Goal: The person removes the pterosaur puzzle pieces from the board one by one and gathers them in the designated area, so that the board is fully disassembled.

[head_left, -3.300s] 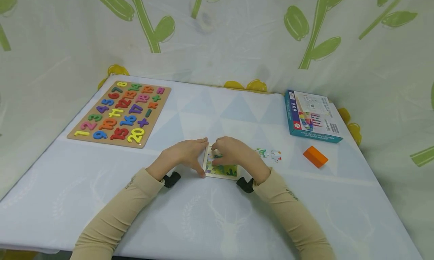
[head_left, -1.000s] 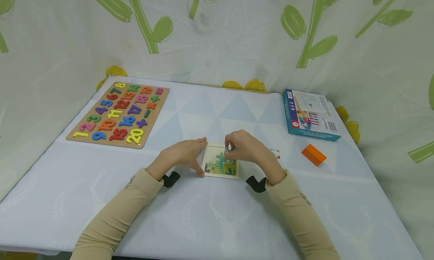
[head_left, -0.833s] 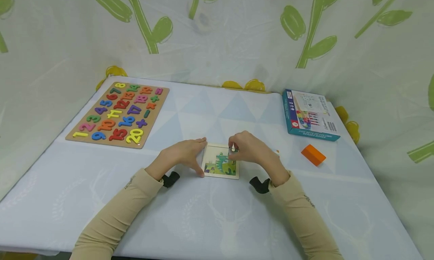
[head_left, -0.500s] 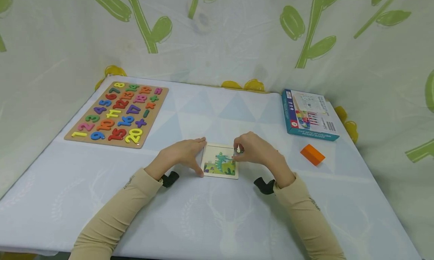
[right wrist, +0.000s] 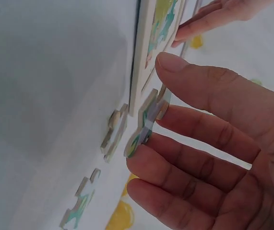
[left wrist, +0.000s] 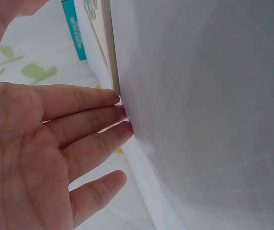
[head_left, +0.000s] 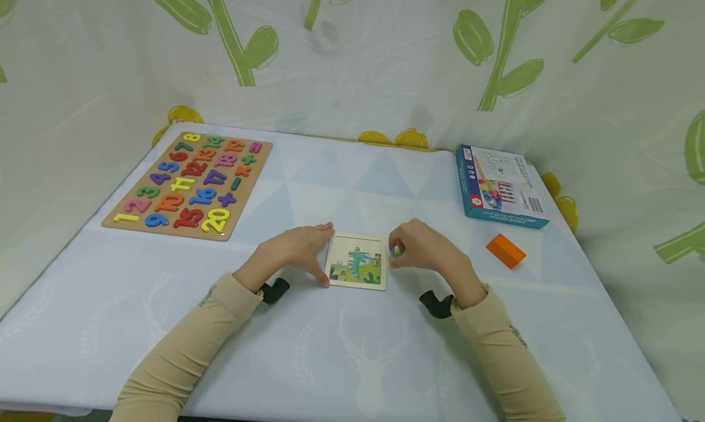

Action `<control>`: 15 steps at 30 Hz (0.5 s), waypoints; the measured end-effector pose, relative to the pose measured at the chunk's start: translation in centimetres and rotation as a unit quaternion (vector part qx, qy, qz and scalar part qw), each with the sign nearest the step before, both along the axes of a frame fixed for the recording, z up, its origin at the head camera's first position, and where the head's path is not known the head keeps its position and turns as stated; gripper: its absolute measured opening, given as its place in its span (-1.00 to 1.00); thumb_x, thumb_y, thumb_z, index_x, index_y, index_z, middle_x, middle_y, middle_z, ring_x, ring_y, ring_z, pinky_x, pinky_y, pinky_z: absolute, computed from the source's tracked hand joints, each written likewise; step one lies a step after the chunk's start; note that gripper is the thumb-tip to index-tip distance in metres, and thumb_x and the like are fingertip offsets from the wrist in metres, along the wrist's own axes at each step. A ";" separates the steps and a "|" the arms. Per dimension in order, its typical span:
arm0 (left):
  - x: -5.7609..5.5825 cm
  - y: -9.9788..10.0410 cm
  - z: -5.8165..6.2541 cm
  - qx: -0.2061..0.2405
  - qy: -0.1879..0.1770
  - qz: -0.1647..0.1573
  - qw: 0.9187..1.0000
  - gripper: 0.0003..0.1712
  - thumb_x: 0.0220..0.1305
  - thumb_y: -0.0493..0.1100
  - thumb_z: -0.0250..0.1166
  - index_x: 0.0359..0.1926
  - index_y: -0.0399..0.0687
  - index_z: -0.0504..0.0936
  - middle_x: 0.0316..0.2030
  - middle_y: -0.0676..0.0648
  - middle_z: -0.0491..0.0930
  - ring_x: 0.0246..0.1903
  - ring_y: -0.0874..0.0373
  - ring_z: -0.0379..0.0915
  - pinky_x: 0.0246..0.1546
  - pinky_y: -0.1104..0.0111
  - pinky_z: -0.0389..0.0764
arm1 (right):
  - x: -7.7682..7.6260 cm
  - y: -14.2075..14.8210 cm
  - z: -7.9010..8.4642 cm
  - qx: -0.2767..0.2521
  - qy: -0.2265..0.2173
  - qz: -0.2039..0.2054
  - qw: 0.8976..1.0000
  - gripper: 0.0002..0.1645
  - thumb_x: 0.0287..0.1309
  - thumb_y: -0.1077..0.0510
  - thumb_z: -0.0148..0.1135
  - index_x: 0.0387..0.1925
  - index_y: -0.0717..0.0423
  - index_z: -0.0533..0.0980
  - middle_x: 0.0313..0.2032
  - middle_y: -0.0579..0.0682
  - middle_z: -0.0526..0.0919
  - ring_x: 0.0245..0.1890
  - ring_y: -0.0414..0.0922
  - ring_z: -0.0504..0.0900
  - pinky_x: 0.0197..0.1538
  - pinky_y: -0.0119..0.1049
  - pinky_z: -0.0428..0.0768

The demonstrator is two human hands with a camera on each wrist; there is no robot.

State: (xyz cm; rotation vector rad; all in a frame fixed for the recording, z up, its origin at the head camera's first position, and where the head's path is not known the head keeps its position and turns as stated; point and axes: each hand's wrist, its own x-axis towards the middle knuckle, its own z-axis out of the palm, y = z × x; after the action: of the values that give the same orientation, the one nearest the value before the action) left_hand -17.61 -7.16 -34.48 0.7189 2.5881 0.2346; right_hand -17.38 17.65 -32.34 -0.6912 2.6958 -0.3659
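Note:
A small wooden puzzle tray lies on the table. A green dinosaur picture fills its lower part, and the upper part shows bare wood. My left hand rests along the tray's left side, fingers extended, fingertips right at its edge. Just off the tray's right side, my right hand pinches a jigsaw piece between thumb and fingers. On the table by that hand, the right wrist view shows a pale jigsaw piece and a green-printed jigsaw piece, both hidden in the head view.
At the back left lies a number board with coloured numerals and signs. A teal-edged box sits at the back right, an orange block in front of it. A leaf-patterned curtain hangs behind the table.
My right hand has moved from over the tray to the right, past its edge, with the jigsaw piece in its fingers. The left hand stays at the tray's left side.

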 end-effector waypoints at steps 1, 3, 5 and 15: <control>0.0 0.0 0.0 -0.001 0.000 0.000 1.000 0.27 -0.13 0.20 0.53 0.46 -0.27 0.07 0.50 -0.18 -0.01 0.46 -0.10 0.00 0.43 0.05 0.18 | 0.0 0.0 -0.1 0.002 -0.002 -0.001 1.000 -0.72 -0.04 0.11 0.48 -0.24 0.11 0.67 -0.52 -0.05 0.55 -0.40 -0.14 0.45 -0.33 -0.40 0.50; 0.0 0.0 0.0 -0.001 0.000 0.001 1.000 0.27 -0.12 0.20 0.53 0.46 -0.26 0.07 0.50 -0.18 -0.02 0.46 -0.10 -0.01 0.43 0.05 0.17 | 0.0 0.1 -0.2 0.005 -0.006 -0.004 1.000 -0.72 -0.04 0.11 0.48 -0.24 0.11 0.67 -0.51 -0.05 0.54 -0.40 -0.14 0.45 -0.33 -0.40 0.49; 0.0 0.0 0.0 -0.001 0.000 0.001 1.000 0.27 -0.12 0.20 0.53 0.46 -0.26 0.07 0.50 -0.18 -0.02 0.47 -0.10 -0.01 0.43 0.05 0.17 | -0.1 0.1 -0.4 0.007 -0.010 -0.006 1.000 -0.71 -0.05 0.10 0.49 -0.24 0.11 0.67 -0.51 -0.05 0.55 -0.38 -0.14 0.45 -0.33 -0.39 0.49; 0.1 -0.1 0.0 0.003 0.002 -0.002 1.000 0.27 -0.12 0.20 0.53 0.46 -0.27 0.08 0.50 -0.18 -0.01 0.47 -0.09 -0.01 0.43 0.05 0.18 | -0.1 -0.1 -1.0 0.027 -0.015 -0.013 0.999 -0.71 -0.07 0.09 0.51 -0.26 0.10 0.67 -0.49 -0.08 0.58 -0.38 -0.15 0.46 -0.30 -0.38 0.51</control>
State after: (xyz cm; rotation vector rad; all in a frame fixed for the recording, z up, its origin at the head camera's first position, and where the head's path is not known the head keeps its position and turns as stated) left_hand -17.56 -7.23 -34.52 0.7280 2.5893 0.2395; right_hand -17.50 17.50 -33.35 -0.6316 2.6771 -0.3070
